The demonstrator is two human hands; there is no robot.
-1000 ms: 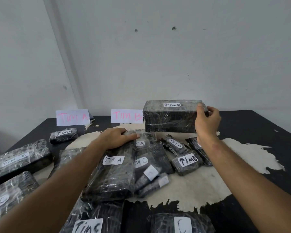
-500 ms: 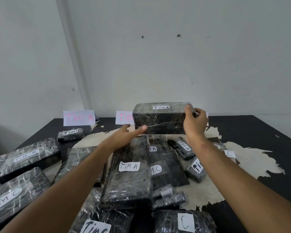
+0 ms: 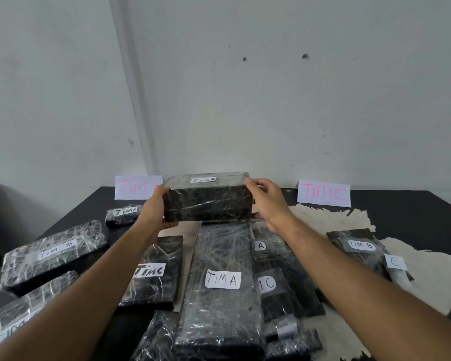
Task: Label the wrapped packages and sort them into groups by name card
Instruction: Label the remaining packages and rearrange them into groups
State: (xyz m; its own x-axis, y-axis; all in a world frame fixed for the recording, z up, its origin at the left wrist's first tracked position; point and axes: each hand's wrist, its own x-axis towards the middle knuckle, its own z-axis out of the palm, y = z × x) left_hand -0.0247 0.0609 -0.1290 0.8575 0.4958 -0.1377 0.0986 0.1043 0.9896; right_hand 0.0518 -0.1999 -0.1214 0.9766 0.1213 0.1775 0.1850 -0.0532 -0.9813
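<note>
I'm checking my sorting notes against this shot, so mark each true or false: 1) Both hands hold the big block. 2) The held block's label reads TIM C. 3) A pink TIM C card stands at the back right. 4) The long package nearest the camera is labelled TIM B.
1) True: the left hand and right hand grip the ends of the held block.
2) False: it appears to read TIM B.
3) True: the TIM C card stands there.
4) False: the long package reads TIM A.
</note>
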